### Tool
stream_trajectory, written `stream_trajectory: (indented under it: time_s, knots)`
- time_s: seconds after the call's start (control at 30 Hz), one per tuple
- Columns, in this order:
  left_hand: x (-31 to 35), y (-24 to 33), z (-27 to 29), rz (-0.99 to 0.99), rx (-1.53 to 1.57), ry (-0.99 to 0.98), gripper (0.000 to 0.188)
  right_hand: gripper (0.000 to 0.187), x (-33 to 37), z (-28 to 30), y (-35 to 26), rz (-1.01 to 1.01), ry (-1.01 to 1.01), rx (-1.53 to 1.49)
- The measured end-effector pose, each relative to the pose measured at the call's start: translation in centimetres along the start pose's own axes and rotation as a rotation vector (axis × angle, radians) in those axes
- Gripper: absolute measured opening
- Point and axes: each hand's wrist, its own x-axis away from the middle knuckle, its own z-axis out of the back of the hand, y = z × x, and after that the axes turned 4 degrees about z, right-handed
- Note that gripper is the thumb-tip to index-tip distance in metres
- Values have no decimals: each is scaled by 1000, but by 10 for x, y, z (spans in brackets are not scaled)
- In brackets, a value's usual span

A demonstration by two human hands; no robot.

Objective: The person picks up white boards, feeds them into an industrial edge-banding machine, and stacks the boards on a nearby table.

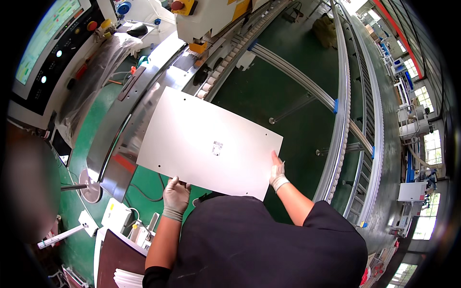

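A large white rectangular panel (192,139) with small dark holes near its corners and a printed label in the middle is held out in front of me. My left hand (176,196), in a pale glove, grips its near edge toward the left. On the right short edge, my gloved right hand (277,170) is closed round the board, partly hidden by it. The panel's far left part lies over the metal bed of a machine (144,103); whether it touches the bed I cannot tell.
A control console (53,62) with a lit screen stands at the far left. Ahead is a cream machine head (201,24) with a red button. Roller conveyor rails (343,96) curve along the right. Near my left elbow, white panels (128,278) lie beside a brown board (120,259).
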Motion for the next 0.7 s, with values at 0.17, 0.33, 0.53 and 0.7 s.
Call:
stream_trajectory:
  time_s: [0.17,0.33,0.53,0.7]
  knots:
    - [4,2,-43,53,-79,-93,32,55,79,-18,29,-269,-253,-289]
    - [1,13,-42,97,-444,-182,60,58,109,-60,-4,-265,-237,-242]
    - [0,40,-60,-123,-776,-133,42,59,77,-94,10,30,27,62]
    - [-15,105,-48,-776,-1477,89,31,71,73,-121,-25,28,-124,-31]
